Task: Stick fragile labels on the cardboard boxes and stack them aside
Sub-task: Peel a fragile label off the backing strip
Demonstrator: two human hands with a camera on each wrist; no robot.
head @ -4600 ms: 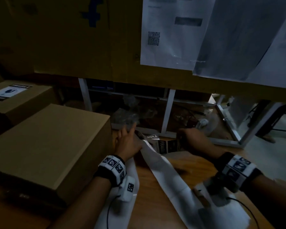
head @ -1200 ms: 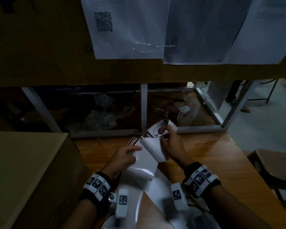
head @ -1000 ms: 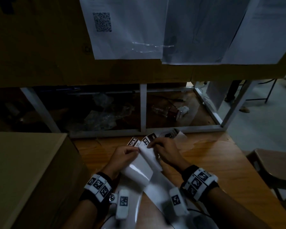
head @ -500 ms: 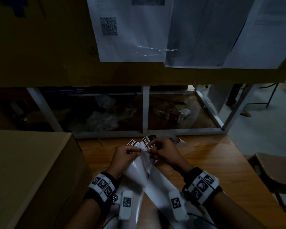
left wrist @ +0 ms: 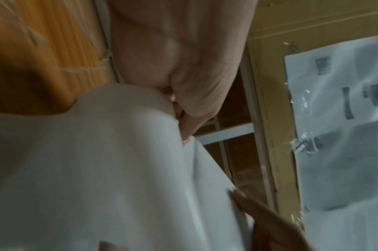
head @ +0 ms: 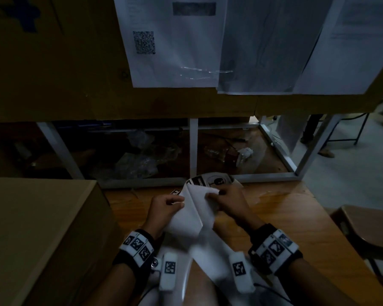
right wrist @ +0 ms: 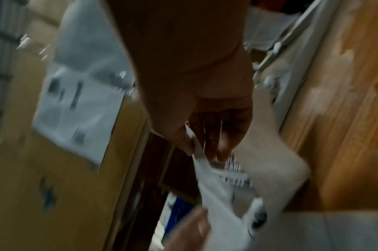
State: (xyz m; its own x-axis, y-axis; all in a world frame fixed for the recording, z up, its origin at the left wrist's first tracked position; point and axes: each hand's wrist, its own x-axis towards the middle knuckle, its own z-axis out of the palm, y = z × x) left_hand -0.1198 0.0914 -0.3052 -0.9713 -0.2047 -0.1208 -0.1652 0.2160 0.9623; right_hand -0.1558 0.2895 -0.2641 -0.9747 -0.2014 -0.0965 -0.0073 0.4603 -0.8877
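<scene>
Left hand (head: 165,209) pinches white label strip (head: 194,214) above wooden table (head: 281,219); right hand (head: 227,203) pinches its folded edge, fragile label (head: 211,180) curling beyond. We note plain cardboard box (head: 35,235) closed, left.

Head view dim, left side darkest, daylight at right edge, wide-angle bending at borders. Both wrist views motion-blurred, soft-focused.
</scene>
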